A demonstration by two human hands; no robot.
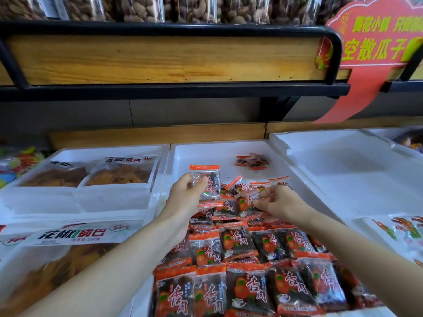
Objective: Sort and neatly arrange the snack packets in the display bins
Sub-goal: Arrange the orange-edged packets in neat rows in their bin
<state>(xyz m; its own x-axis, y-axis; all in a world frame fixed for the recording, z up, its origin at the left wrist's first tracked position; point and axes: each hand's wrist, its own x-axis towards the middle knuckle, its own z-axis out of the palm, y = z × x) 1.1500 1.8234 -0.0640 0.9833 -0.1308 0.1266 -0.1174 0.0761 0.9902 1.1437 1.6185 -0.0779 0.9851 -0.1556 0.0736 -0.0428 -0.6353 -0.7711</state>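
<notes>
Two hands (185, 200) (279, 203), dozens of snack packets (249, 291), one sign (375, 42)

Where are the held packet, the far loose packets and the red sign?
Held packet (214, 184): head view, printed front.
Far loose packets (251, 161): head view, middle of the cluster.
Red sign (375, 49): head view, lettered face.

Up top, clear bags of nuts (142, 8) sit packed side by side along the upper shelf, cashews by the look of them, though the view is blurred. Under them runs a black metal rail (160, 27) framing a pale wooden board (160, 58). At the right, a red sign (375, 42) with yellow-green characters hangs off the frame, tail pointing down. Below the board sits a grey back panel (80, 113).
</notes>
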